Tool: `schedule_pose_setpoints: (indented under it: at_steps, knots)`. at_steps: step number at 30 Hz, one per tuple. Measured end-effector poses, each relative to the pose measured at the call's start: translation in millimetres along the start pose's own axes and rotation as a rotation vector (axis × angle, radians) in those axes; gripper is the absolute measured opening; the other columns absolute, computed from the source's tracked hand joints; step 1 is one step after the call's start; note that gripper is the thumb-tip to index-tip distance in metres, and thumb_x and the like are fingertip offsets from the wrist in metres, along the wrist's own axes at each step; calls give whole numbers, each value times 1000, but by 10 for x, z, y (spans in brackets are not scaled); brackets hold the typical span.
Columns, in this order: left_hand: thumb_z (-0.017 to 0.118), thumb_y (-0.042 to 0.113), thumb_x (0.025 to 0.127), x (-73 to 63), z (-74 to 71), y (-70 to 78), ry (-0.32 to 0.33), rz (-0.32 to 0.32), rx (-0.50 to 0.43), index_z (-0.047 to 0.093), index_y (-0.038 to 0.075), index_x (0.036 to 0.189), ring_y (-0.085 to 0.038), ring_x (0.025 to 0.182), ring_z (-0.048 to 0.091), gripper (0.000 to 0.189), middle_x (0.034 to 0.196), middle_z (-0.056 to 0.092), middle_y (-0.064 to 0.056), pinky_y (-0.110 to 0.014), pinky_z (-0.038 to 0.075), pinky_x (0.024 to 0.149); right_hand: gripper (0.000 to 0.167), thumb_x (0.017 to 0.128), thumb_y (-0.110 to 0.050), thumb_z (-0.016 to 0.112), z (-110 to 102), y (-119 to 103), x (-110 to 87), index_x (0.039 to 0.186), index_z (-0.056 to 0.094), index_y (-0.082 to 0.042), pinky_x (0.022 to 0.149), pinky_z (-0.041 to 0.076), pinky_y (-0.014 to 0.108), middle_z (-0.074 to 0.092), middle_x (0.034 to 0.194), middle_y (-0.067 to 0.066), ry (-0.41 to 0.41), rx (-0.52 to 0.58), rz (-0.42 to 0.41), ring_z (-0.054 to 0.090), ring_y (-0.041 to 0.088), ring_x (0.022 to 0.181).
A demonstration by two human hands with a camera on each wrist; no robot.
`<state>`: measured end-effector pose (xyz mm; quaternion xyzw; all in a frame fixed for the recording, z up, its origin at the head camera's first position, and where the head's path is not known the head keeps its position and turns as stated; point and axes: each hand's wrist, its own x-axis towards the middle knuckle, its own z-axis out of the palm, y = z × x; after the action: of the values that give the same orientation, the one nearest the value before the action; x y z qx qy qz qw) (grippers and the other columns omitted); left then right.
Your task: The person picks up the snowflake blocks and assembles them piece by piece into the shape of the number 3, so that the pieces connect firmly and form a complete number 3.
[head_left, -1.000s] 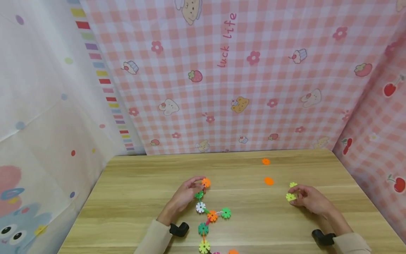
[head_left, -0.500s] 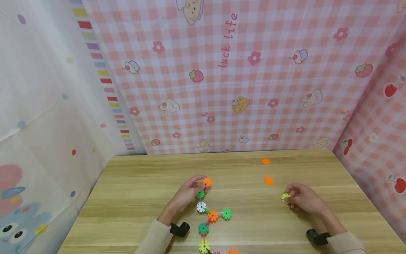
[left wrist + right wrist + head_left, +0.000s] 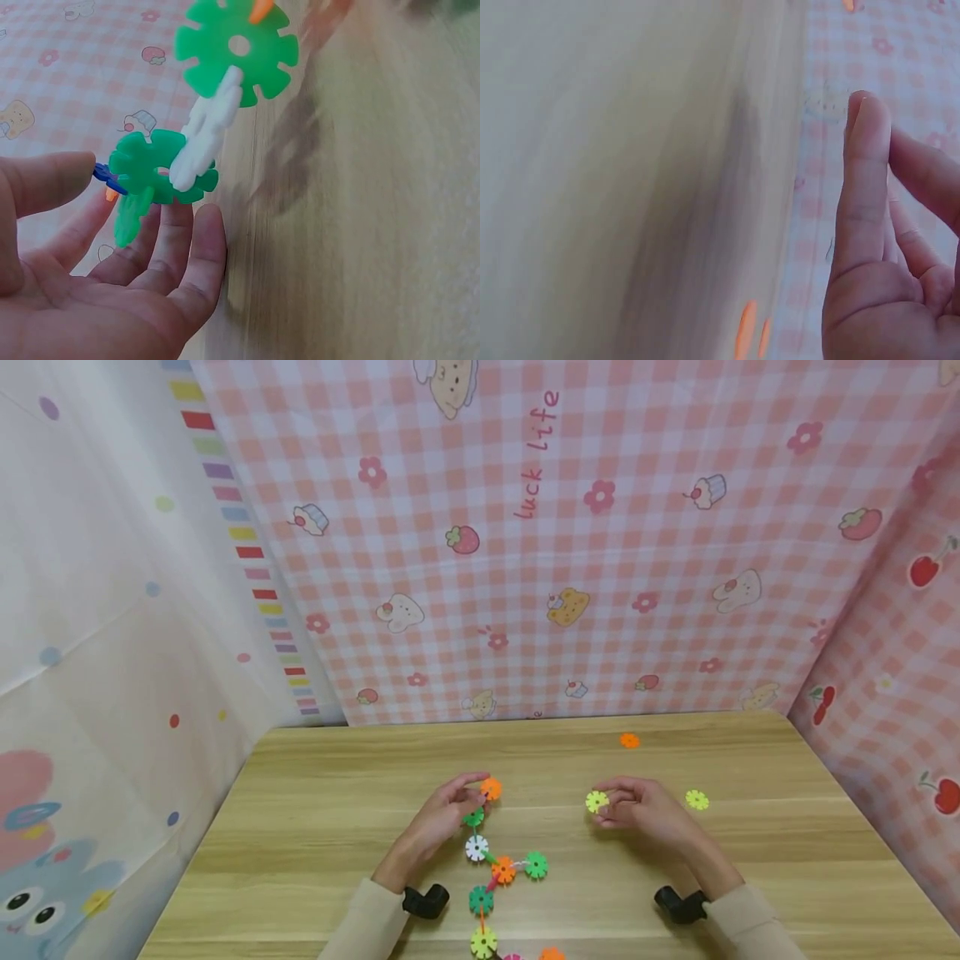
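My left hand grips the far end of a chain of interlocking snowflake discs, close to an orange disc and a green disc. Below run a white disc, an orange one with a side branch, and a dark green one. In the left wrist view, the thumb is on a blue disc beside a green disc. My right hand pinches a loose yellow disc between thumb and fingers; the right wrist view hides that disc behind the fingers.
A yellow disc lies on the wooden table right of my right hand. Near the far edge lies an orange disc. The chain runs off the bottom of the head view. Patterned cloth hangs behind the table.
My right hand has picked up one of two yellow discs and carried it left, toward the chain. It now covers an orange disc seen earlier. The left hand has stayed nearly still.
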<state>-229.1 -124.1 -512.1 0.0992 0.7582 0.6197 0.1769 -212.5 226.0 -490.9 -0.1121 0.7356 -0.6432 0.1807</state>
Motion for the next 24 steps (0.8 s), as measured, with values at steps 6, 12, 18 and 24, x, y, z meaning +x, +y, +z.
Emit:
schedule_pose_setpoints:
  at_steps: [6,12,18,24]
  knots:
    - [52,21,103,8,16,14,2,-4,-13,48,13,145,-25,113,59,43,124,62,-13,-38,45,94,45,92,5,57,208,10,229,134,45,18,89,56,39,68,91,9,-53,42,-36,69,33,104]
    - [53,19,103,6,31,24,3,5,-15,50,15,143,-25,116,58,41,126,60,-11,-41,46,98,45,94,2,61,465,-1,422,134,47,17,91,55,39,69,89,7,-14,135,5,69,30,105]
    - [56,20,102,2,32,34,10,12,-6,52,17,141,-24,115,57,40,126,60,-11,-39,47,96,40,95,3,60,702,-8,603,131,51,16,93,53,43,69,113,27,46,218,25,68,37,107]
    - [57,22,101,8,40,57,-3,27,-11,50,15,143,-28,115,59,43,127,61,-12,-37,49,93,40,95,0,61,859,8,733,130,51,18,90,55,41,66,117,31,65,271,20,71,29,101]
